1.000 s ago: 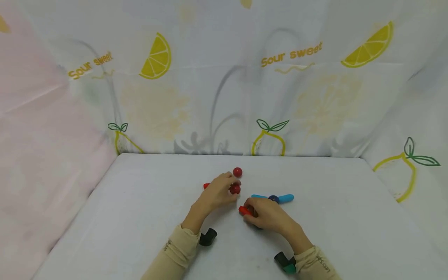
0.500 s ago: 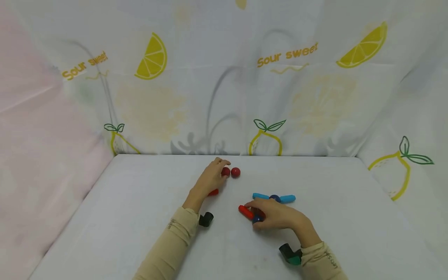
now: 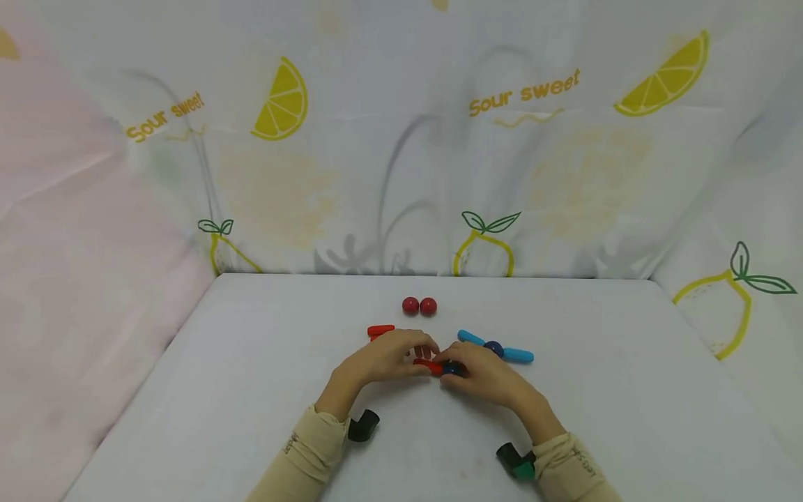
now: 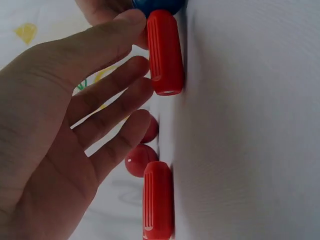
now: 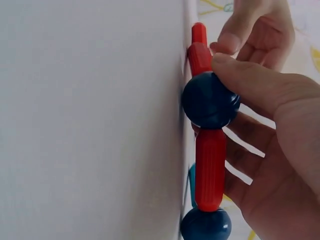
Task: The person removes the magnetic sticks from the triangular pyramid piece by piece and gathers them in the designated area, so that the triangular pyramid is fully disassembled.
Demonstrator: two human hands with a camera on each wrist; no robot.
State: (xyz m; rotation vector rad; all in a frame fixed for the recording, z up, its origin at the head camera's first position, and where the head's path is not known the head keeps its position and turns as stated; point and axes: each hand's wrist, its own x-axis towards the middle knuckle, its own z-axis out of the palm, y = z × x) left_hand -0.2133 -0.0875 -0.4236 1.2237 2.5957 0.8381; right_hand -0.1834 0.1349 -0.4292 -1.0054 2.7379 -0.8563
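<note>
The blue ball [image 5: 211,100], pinched by the right hand [image 3: 482,373] low at the surface [image 3: 188,418], has a red stick [image 4: 166,55] extending toward the left hand [image 3: 384,357], which is loosely spread beside that stick, apparently gripping nothing. Steadying the ball while keeping the stick aligned with it seems wisest.

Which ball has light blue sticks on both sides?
The dark blue ball beyond the right hand: light blue sticks flank it. The held blue ball has red sticks; the red balls have none.
</note>
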